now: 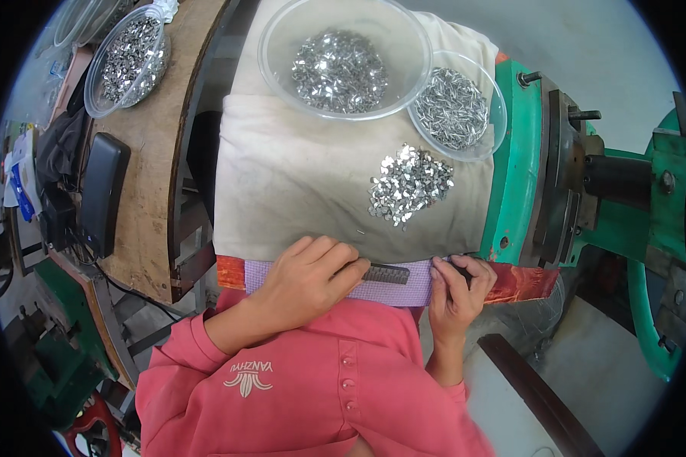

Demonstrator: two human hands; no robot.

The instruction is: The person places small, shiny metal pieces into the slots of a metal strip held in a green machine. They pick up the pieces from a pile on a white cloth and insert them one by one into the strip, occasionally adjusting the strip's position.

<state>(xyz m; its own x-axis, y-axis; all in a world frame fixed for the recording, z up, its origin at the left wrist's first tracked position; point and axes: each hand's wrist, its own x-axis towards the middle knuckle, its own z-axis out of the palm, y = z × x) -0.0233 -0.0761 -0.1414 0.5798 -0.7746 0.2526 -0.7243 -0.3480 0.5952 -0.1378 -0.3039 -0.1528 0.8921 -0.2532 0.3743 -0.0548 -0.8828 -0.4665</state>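
My left hand (pixel 306 276) lies curled over the left end of a dark metal strip (pixel 386 274) that rests on a purple pad (pixel 404 289) at the near edge of the work surface. My right hand (pixel 459 288) pinches the strip's right end with its fingertips. A loose heap of small shiny metal pieces (pixel 408 185) lies on the beige cloth (pixel 297 190) just beyond my hands. Behind it stand a large clear bowl (pixel 344 59) and a smaller clear bowl (pixel 456 107), both holding small metal parts.
A green press machine (pixel 579 183) stands at the right, close to my right hand. A curved wooden bench (pixel 149 190) at the left carries a black case (pixel 102 194) and another clear bowl of metal pieces (pixel 127 59). A dark wooden bar (pixel 537 396) lies at lower right.
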